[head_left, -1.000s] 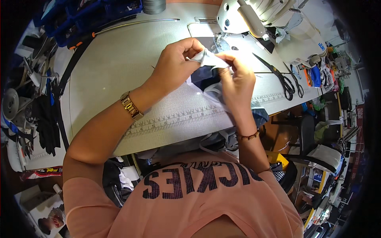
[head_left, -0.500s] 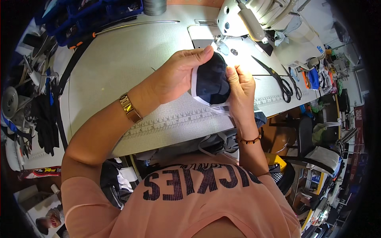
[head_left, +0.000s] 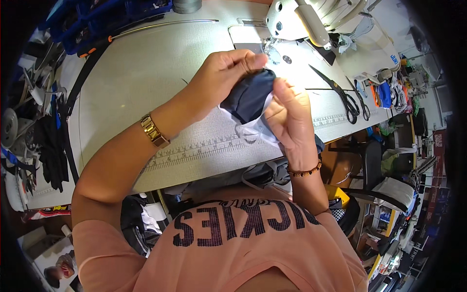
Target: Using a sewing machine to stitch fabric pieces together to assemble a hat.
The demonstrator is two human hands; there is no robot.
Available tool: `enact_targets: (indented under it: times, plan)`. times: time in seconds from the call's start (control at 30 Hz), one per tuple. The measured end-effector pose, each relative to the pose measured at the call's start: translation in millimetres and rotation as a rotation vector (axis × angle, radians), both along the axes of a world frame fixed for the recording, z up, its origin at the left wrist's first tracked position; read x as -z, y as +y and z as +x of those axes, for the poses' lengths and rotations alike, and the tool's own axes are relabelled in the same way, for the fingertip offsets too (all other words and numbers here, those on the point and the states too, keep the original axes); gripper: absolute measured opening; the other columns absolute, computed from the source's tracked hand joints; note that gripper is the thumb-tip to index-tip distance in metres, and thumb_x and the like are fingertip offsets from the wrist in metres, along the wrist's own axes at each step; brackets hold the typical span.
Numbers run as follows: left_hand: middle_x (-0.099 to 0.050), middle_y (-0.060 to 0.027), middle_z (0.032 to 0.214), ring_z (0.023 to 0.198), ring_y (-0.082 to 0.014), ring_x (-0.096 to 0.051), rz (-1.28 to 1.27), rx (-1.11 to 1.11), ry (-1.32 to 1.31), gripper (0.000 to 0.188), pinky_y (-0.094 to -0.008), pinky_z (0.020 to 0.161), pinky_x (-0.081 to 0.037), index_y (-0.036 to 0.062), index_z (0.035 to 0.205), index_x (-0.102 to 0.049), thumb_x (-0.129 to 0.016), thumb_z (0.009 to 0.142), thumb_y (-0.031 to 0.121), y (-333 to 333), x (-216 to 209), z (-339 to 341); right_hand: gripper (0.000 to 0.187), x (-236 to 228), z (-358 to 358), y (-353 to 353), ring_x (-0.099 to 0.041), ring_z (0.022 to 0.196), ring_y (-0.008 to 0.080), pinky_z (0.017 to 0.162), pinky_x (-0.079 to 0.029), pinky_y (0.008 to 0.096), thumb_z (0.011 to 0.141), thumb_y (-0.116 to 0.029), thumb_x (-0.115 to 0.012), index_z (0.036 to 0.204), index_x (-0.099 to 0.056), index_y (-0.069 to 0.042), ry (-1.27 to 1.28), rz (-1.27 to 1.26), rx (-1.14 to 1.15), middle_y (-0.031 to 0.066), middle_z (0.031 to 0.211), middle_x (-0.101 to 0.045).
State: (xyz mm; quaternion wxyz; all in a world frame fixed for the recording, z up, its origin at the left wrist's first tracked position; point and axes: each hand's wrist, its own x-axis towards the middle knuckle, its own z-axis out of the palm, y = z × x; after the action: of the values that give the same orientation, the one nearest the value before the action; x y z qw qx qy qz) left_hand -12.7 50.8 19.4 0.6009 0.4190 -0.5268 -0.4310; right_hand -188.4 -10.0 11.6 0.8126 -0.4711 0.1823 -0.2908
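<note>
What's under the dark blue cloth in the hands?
Below the dark blue cloth, white fabric and the ruler-marked tabletop show. Whatever lies directly behind the cloth is covered and can't be seen.

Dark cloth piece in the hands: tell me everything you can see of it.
The dark cloth piece is navy to black, soft-looking, with pale edging at its lower left and right sides. It is creased and bulging, held over the pale table, short of the sewing machine. The left hand grips its upper edge, the right hand its right edge. Whitish material lies below; how it joins is unclear.
</note>
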Motion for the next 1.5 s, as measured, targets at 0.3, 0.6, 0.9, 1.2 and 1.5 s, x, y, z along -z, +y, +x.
enact_targets:
  times: [0.3, 0.6, 0.9, 1.2, 1.5]
  plan:
    - [-0.058, 0.0042, 0.074, 0.066, -0.0001, -0.051, 0.093, 0.082, 0.231, 0.034, -0.0162, 0.060, -0.043, 0.0053, 0.084, -0.063, -0.062, 0.094, 0.038, 3.1, -5.3, -5.8, 0.039, 21.7, 2.0, 6.0, -0.051, 0.126, 0.0293, 0.110, -0.037, 0.0449, 0.101, -0.022, -0.046, 0.129, -0.046, 0.005, -0.545, 0.492, -0.208, 0.0193, 0.131, -0.055]
    - [-0.062, 0.0009, 0.082, 0.076, -0.0050, -0.055, -0.097, 0.095, -0.066, 0.037, -0.0210, 0.070, -0.047, 0.0003, 0.097, -0.061, -0.073, 0.086, 0.034, 2.4, 3.1, -12.5, 0.037, 20.3, -2.0, 3.8, -0.052, 0.124, 0.0302, 0.108, -0.039, 0.0495, 0.100, -0.021, -0.049, 0.129, -0.050, 0.002, -0.732, 0.570, -0.174, 0.0183, 0.129, -0.057]
    - [-0.063, 0.0021, 0.103, 0.093, -0.0039, -0.057, 0.171, 0.331, 0.523, 0.026, -0.0196, 0.080, -0.046, 0.0050, 0.115, -0.057, -0.059, 0.097, 0.024, 2.8, -13.1, -12.5, 0.031, 7.3, -26.9, -15.6, -0.054, 0.123, 0.0229, 0.112, -0.035, 0.0423, 0.100, -0.019, -0.049, 0.123, -0.057, 0.001, -0.879, 0.311, -0.045, 0.0133, 0.128, -0.060]
    - [-0.062, -0.0056, 0.095, 0.084, -0.0146, -0.062, -0.269, -0.269, -0.398, 0.022, -0.0279, 0.072, -0.049, 0.0037, 0.095, -0.064, -0.072, 0.085, 0.022, -4.8, -2.5, 1.1, 0.037, 20.2, -6.1, 1.7, -0.054, 0.120, 0.0233, 0.107, -0.044, 0.0389, 0.099, -0.013, -0.049, 0.132, -0.044, 0.001, -0.690, 0.301, 0.239, 0.0163, 0.127, -0.056]
    - [-0.059, -0.0063, 0.082, 0.073, -0.0138, -0.060, -0.392, -0.331, -0.481, 0.020, -0.0247, 0.067, -0.050, -0.0035, 0.093, -0.064, -0.076, 0.078, 0.004, 10.6, -7.0, -19.5, 0.023, 0.9, 2.7, 23.9, -0.057, 0.082, 0.0070, 0.081, -0.050, 0.0223, 0.089, -0.002, -0.066, 0.101, -0.047, -0.008, -0.343, 0.099, 0.343, 0.0005, 0.090, -0.054]
